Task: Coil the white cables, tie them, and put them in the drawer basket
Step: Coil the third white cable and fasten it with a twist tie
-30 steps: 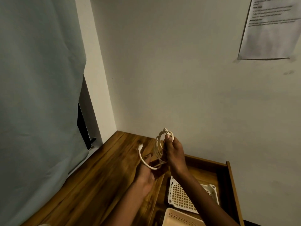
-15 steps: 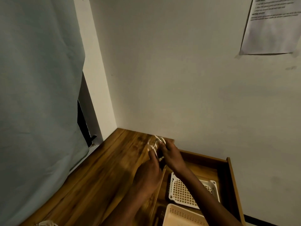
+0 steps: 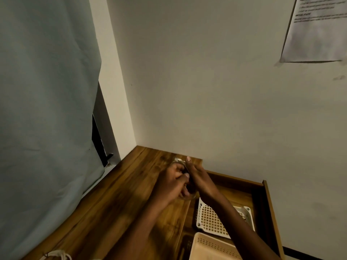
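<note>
White cable (image 3: 178, 160) mostly hidden between blurred left hand (image 3: 171, 182) and right hand (image 3: 199, 178)

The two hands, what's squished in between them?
In the head view, the white cable sits between the left hand and right hand, mostly hidden.

Dim, warm-toned wide-angle view; edges bend, and the centre is motion-blurred.

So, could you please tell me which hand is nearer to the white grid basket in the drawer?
Right. The right hand hovers just above the white grid basket; the left hand is over the tabletop.
</note>
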